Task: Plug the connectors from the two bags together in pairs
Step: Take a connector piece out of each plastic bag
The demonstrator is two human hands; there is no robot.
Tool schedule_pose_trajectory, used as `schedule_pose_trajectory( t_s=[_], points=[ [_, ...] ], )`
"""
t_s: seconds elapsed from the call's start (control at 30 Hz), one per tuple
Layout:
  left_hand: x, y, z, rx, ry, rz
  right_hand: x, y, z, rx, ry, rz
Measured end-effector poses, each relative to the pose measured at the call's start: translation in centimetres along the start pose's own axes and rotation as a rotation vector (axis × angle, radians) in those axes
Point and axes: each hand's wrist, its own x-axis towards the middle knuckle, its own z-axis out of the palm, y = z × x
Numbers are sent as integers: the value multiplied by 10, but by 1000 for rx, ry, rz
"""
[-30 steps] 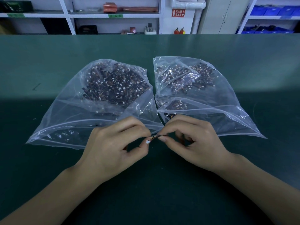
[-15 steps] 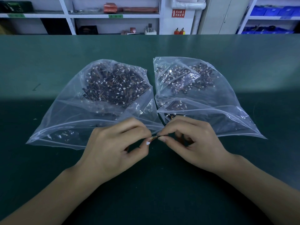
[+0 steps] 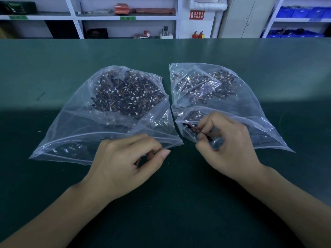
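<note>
Dark green bench mat (image 3: 172, 203) fills the foreground, both forearms resting on it. Left hand (image 3: 125, 161) sits just below the left clear plastic bag (image 3: 59, 133), fingers curled, thumb against fingertips, nothing visible between them. Right hand (image 3: 227, 142) pinches a small wired connector assembly with red-black leads and white plug (image 3: 194, 128) at the mouth of the right clear plastic bag (image 3: 254, 111). Both bags hold heaps of dark connectors. White shelving (image 3: 125, 17) stands behind.
</note>
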Motion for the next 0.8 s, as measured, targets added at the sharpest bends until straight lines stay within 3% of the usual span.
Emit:
schedule_pose_trajectory(
  t_s=[0.47,0.8],
  points=[
    [-1,-5,0,85,0,17,5,8,-5,-506,-112,131],
    [0,-9,-3,300,-65,-16,2,20,-5,-577,-218,96]
  ],
)
